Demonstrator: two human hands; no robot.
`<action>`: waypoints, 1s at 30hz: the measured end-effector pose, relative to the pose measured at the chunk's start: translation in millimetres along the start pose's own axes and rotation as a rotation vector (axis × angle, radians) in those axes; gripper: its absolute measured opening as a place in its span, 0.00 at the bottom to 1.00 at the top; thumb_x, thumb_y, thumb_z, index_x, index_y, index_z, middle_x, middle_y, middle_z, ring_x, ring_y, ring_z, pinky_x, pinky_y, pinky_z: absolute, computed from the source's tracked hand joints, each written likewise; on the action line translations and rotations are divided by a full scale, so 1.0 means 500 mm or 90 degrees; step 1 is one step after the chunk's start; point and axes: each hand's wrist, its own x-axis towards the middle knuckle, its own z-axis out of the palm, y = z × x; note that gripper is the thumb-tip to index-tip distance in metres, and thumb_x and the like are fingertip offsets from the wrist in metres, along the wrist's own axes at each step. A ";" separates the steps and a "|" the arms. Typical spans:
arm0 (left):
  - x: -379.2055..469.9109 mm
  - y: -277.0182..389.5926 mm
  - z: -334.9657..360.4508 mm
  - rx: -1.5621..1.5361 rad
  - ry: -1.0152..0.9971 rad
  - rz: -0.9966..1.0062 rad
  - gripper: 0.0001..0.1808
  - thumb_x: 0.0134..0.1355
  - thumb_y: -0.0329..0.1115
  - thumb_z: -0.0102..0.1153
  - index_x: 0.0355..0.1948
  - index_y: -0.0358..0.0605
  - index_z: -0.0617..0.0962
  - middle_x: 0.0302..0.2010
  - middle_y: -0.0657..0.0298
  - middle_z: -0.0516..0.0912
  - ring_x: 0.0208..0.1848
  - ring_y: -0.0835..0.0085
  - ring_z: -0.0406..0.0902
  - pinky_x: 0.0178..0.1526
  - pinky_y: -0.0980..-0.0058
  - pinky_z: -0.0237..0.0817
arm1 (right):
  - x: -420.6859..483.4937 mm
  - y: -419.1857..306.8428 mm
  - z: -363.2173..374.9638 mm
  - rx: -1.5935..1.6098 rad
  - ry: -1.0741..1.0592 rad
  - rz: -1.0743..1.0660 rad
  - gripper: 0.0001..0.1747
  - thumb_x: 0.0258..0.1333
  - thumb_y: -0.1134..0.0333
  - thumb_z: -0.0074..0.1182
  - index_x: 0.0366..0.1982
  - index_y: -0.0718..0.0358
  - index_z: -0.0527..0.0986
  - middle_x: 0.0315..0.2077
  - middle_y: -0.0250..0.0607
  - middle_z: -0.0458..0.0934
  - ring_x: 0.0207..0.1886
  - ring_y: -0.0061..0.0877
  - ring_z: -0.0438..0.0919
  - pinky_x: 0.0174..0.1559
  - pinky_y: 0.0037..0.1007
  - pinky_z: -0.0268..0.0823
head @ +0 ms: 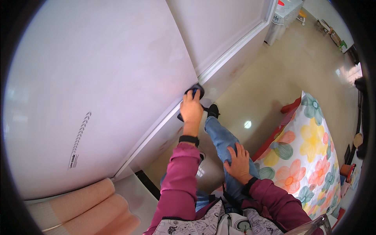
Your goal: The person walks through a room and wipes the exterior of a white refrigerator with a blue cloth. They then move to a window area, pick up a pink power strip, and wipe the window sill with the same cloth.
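My left hand (191, 109) is wrapped over a black object (200, 88) with a blue part showing between the fingers. Most of that object is hidden, so I cannot tell its kind. It is at the white bottom rail (158, 127) of a sliding wardrobe, by the edge of the front door panel (117, 64). The second panel (223, 26) sits farther back, to the right. My right hand (238, 162) rests with fingers spread on the blue jeans (218, 135) over my leg, holding nothing.
A flower-patterned cloth (311, 147) covers a red-framed piece of furniture at the right. Peach fabric (88, 202) hangs at the lower left. Shiny tile floor (293, 64) extends to a cloth-covered table (286, 17). Reddish smudges mark the wardrobe's base board (232, 72).
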 end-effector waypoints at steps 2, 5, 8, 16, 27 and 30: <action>-0.064 -0.070 -0.022 0.031 0.056 0.013 0.26 0.53 0.30 0.59 0.55 0.58 0.81 0.54 0.64 0.78 0.54 0.61 0.76 0.49 0.59 0.73 | -0.004 0.005 0.011 0.002 0.019 -0.009 0.38 0.44 0.57 0.62 0.60 0.56 0.69 0.62 0.56 0.65 0.65 0.51 0.64 0.63 0.52 0.55; -0.193 -0.194 -0.096 0.075 0.045 -0.027 0.27 0.54 0.28 0.59 0.57 0.57 0.81 0.56 0.57 0.79 0.54 0.55 0.77 0.52 0.57 0.73 | -0.012 0.002 0.010 0.005 0.020 -0.005 0.38 0.44 0.58 0.62 0.60 0.55 0.69 0.63 0.55 0.65 0.66 0.50 0.63 0.63 0.52 0.55; -0.343 -0.328 -0.181 0.115 0.012 -0.122 0.28 0.54 0.28 0.60 0.58 0.59 0.80 0.59 0.58 0.78 0.57 0.55 0.76 0.56 0.56 0.71 | -0.009 -0.002 0.008 0.014 0.010 -0.001 0.37 0.45 0.59 0.61 0.61 0.56 0.69 0.63 0.55 0.64 0.65 0.51 0.63 0.63 0.52 0.55; -0.576 -0.543 -0.308 0.269 -0.053 -0.305 0.29 0.57 0.25 0.57 0.61 0.56 0.77 0.62 0.53 0.75 0.58 0.48 0.74 0.57 0.53 0.70 | -0.016 0.001 0.022 0.030 0.012 -0.005 0.36 0.45 0.57 0.62 0.59 0.56 0.69 0.63 0.56 0.63 0.67 0.50 0.62 0.63 0.51 0.55; -0.161 -0.198 -0.120 0.090 -0.033 0.042 0.28 0.55 0.22 0.57 0.59 0.54 0.79 0.54 0.54 0.77 0.54 0.51 0.77 0.53 0.57 0.72 | -0.005 0.012 0.026 0.028 0.031 0.004 0.35 0.45 0.57 0.63 0.57 0.56 0.71 0.63 0.57 0.65 0.66 0.50 0.63 0.63 0.53 0.56; -0.066 -0.099 -0.060 0.072 -0.033 0.080 0.30 0.53 0.22 0.59 0.59 0.53 0.78 0.55 0.55 0.76 0.54 0.52 0.76 0.51 0.58 0.72 | -0.003 0.017 0.024 0.043 0.019 0.015 0.34 0.45 0.57 0.63 0.57 0.56 0.72 0.63 0.58 0.65 0.66 0.51 0.63 0.63 0.53 0.56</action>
